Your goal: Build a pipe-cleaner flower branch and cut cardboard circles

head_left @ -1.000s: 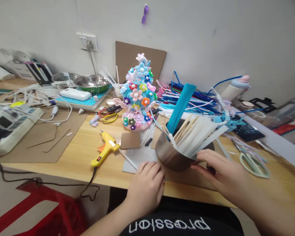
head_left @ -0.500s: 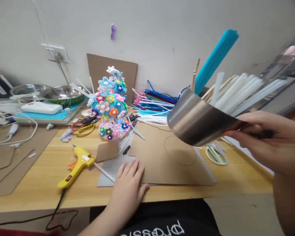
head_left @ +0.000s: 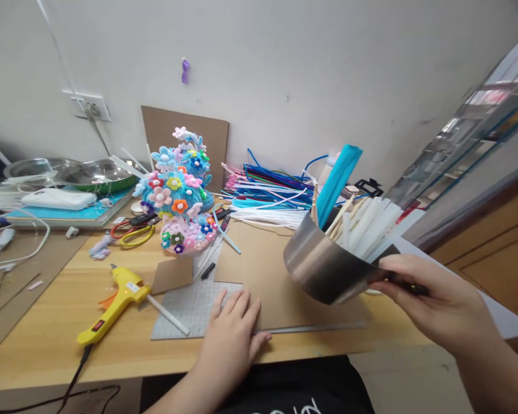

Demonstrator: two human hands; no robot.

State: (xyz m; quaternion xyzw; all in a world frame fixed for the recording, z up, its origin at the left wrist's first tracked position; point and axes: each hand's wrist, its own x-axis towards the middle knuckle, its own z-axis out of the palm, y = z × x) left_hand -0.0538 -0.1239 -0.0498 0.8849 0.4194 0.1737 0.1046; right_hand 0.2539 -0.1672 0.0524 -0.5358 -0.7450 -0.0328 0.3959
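My right hand [head_left: 435, 299] grips a tilted metal pot [head_left: 328, 270] by its near right side, above the table; a dark part shows between the fingers. Out of the pot stick a rolled blue strip [head_left: 339, 181], thin wooden sticks [head_left: 340, 214] and several whitish glue sticks [head_left: 373, 230]. My left hand [head_left: 235, 322] lies flat, fingers spread, across a grey mat [head_left: 176, 307] and the near left edge of a cardboard sheet [head_left: 271, 282]. Left of that hand is a yellow glue gun [head_left: 116, 305] with a glue stick in its back.
A decoration of fuzzy flowers [head_left: 181, 201] stands behind the mat. Pipe cleaners [head_left: 267, 190] are heaped along the wall. Yellow-handled pliers [head_left: 138, 234], a small cardboard piece [head_left: 172, 275] and metal bowls [head_left: 106, 172] are on the left. A glass shelf [head_left: 461, 138] rises at right.
My right hand has lowered the pot, which now hangs nearer the cardboard. My left hand stays flat in about the same place. The view has shifted slightly.
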